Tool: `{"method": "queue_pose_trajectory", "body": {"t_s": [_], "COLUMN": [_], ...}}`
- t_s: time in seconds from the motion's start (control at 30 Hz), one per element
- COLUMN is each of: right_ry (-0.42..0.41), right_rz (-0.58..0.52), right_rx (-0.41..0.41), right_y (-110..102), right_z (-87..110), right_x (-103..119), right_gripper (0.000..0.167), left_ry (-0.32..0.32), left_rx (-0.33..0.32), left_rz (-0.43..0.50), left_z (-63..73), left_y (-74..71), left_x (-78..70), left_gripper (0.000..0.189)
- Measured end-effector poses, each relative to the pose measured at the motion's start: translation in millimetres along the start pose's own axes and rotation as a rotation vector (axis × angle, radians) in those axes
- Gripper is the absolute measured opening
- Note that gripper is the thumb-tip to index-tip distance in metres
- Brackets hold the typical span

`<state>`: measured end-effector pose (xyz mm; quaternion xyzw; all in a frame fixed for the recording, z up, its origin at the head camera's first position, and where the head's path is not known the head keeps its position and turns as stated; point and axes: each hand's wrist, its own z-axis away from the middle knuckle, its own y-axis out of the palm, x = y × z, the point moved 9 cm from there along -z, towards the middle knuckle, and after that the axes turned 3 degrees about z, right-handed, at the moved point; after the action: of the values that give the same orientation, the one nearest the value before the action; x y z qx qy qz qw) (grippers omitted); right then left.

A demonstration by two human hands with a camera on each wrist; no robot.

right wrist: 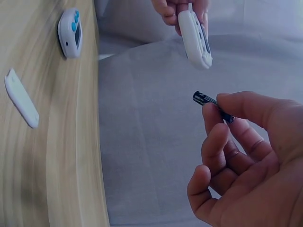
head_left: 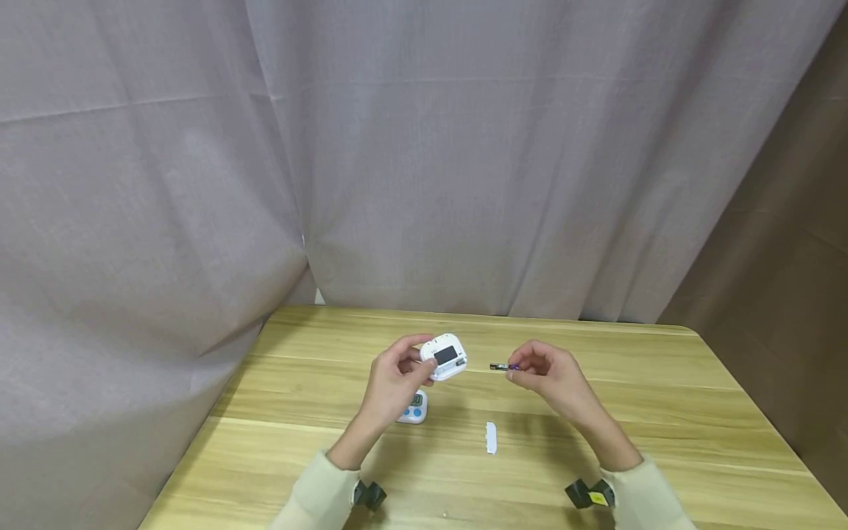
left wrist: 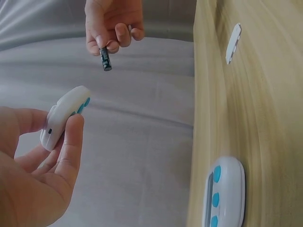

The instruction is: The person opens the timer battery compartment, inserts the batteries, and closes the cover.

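In the head view my left hand [head_left: 392,374] grips a white digital timer [head_left: 436,346], its back turned up with an uncovered battery slot. A small dark piece shows at the slot's right end; I cannot tell what it is. Blue buttons on the timer's other face show in the left wrist view. My right hand [head_left: 559,379] pinches a small dark cylindrical battery [right wrist: 204,99] between thumb and fingers. The battery points toward the timer, with a gap between them. Below, on the table, lies a white battery cover [head_left: 491,438].
A second white timer [head_left: 415,414] with blue buttons rests on the wooden table [head_left: 570,471], partly hidden behind my left hand in the head view. A grey curtain [head_left: 424,184] hangs along the table's back edge and left side.
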<state>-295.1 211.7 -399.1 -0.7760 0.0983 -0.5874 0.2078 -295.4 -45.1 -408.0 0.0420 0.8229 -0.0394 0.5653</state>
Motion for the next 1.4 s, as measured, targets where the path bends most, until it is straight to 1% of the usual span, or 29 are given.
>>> {"method": "queue_pose_trajectory", "body": {"t_s": [0.17, 0.3, 0.43, 0.53, 0.67, 0.77, 0.87, 1.13, 1.3, 1.4], "right_ry": [0.001, 0.011, 0.040, 0.055, 0.061, 0.063, 0.063, 0.074, 0.036, 0.006], "right_rz": [-0.029, -0.091, -0.148, -0.182, -0.267, -0.330, -0.365, -0.385, -0.362, -0.342], "right_rx": [-0.007, -0.002, 0.012, 0.028, 0.069, 0.103, 0.123, 0.140, 0.141, 0.139], "right_y": [3.4, 9.2, 16.7, 23.3, 34.0, 41.7, 47.2, 55.2, 57.1, 56.8], "right_z": [1.0, 0.6, 0.8, 1.4, 2.0, 2.4, 3.0, 4.5, 6.1, 6.8], "right_x": [0.5, -0.9, -4.2, -5.9, -7.0, -7.3, -6.5, -4.3, -0.2, 2.0], "right_gripper": [0.020, 0.021, 0.020, 0.015, 0.009, 0.008, 0.009, 0.003, 0.020, 0.026], "left_ry": [0.000, -0.010, -0.019, -0.022, -0.023, -0.026, -0.023, -0.023, -0.020, -0.020], "left_rx": [-0.002, -0.013, -0.021, -0.023, -0.020, -0.018, -0.018, -0.012, -0.004, 0.002], "left_rz": [0.002, 0.004, 0.006, 0.007, 0.017, 0.019, 0.018, 0.007, 0.010, 0.000], "left_z": [0.3, 1.2, 1.8, 2.0, 3.0, 3.6, 3.5, 2.5, 3.4, 3.7], "left_y": [1.8, 1.9, 1.7, 2.2, 3.9, 5.2, 6.3, 7.7, 8.8, 10.1], "left_x": [1.3, 2.7, 4.2, 5.3, 4.1, 2.8, 2.7, 3.6, 3.8, 4.4], "left_gripper": [0.038, 0.039, 0.039, 0.039, 0.039, 0.039, 0.039, 0.039, 0.038, 0.038]}}
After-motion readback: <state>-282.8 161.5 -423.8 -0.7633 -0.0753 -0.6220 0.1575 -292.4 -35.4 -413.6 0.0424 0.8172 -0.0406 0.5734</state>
